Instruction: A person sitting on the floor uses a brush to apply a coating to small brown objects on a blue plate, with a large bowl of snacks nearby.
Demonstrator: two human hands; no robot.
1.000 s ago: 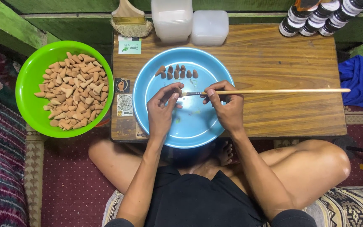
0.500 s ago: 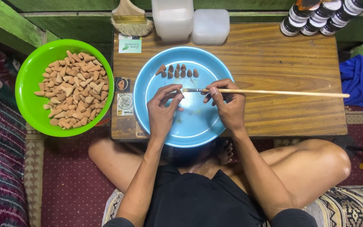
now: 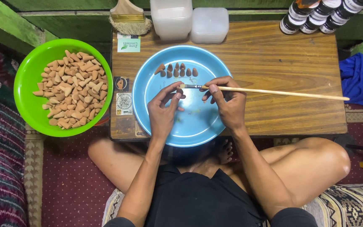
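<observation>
Over blue bowl (image 3: pixel 198 122): right hand (image 3: pixel 227 105) grip pinching paintbrush (image 3: pixel 274 91), left hand (image 3: pixel 164 111) fingertips at bristles.

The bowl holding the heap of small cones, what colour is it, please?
Bright green bowl, seen in the head view.

Seven dark cones (image 3: pixel 176 70) counted in row on one blue plate (image 3: pixel 156 109). One green bowl (image 3: pixel 30 71), tan cones (image 3: pixel 70 94) heaped, too many to count. One long brush (image 3: pixel 269 91). Two white tubs (image 3: pixel 209 25). One wide brush (image 3: pixel 129 19). Paint jars (image 3: pixel 311 17): at least four seen.
</observation>
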